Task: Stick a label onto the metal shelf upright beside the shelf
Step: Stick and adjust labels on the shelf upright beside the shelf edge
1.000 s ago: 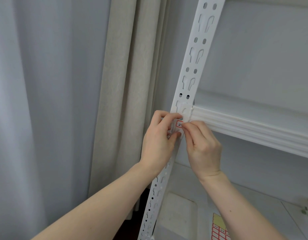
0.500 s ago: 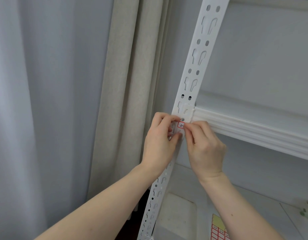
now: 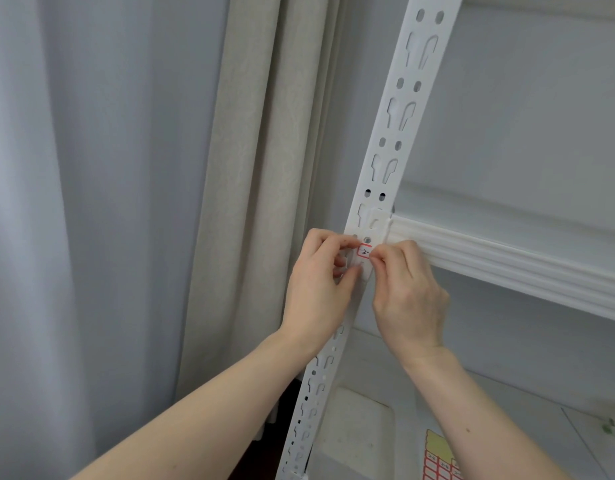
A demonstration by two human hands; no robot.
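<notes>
A white perforated metal shelf upright (image 3: 392, 133) leans up through the middle of the view. A small red-bordered white label (image 3: 364, 252) with handwriting lies against it, level with the front edge of the white shelf (image 3: 507, 265). My left hand (image 3: 320, 289) holds the label's left side with thumb and fingertips. My right hand (image 3: 408, 296) pinches the label's right edge, its fingers covering part of the label.
Beige and grey curtains (image 3: 257, 202) hang close to the left of the upright. On the lower shelf surface (image 3: 541, 427) lies a sheet of red-bordered labels (image 3: 437, 462), partly hidden by my right forearm. A small object shows at the far right edge.
Both hands have stayed on the label at the same spot on the upright. The fingers have shifted slightly, baring a little more of the label. The view has tilted slightly.
</notes>
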